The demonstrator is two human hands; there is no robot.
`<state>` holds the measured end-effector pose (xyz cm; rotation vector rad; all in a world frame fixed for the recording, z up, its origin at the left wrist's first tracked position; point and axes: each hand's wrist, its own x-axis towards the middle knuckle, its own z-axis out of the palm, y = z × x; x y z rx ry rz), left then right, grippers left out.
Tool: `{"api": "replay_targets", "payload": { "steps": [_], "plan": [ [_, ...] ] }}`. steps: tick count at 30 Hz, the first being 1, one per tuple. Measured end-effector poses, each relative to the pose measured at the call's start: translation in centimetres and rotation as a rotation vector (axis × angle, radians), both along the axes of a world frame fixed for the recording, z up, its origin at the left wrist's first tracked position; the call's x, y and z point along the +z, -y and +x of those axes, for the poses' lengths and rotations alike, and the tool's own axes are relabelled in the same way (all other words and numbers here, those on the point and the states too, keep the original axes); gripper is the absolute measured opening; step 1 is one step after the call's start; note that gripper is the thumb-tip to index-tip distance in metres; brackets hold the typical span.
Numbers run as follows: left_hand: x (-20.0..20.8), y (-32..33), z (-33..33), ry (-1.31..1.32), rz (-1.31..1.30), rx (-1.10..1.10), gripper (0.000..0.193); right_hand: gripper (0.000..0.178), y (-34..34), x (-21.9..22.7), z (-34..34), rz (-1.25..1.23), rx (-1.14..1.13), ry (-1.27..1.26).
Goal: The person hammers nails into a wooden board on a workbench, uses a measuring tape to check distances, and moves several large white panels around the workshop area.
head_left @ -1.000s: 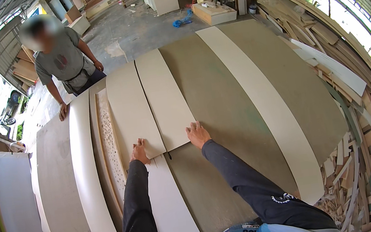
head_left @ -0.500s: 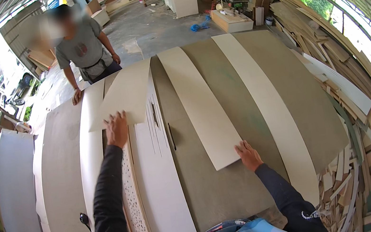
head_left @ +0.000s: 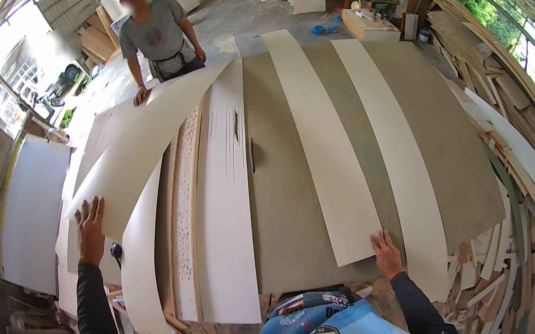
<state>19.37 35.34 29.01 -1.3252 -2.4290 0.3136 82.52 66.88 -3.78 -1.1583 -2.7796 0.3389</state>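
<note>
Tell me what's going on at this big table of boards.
A person is handling two pale pieces. The left hand has its fingers on the near end of a pale panel lying aslant on the left. The right hand is at the near right corner of a pale strip lying over a brown board. Between them, a white board with dark slits lies untouched. A co-worker stands across the table.

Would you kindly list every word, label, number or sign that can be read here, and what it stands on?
Light-blue shirt: lettering in a badge and patches; I won't copy it.
Dark right sleeve: white mark, too small to read.
Co-worker's grey shirt: dark chest print, too blurred to read.
Pale strip at the right hand: no lettering visible.
</note>
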Motion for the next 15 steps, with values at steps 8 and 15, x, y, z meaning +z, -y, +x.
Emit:
{"api": "replay_targets", "payload": {
  "steps": [8, 15],
  "plan": [
    [-5.3, 21.1, 7.5, -0.188, -0.206, 0.147, 0.06, 0.055, 1.8, -0.6, 1.7, 0.004, 0.036, -0.043],
    [-12.7, 32.3, 13.8, 0.018, -0.266, 0.363, 0.057, 0.049, 3.0, -0.2, 2.1, 0.003, 0.032, -0.001]
  ]
}}
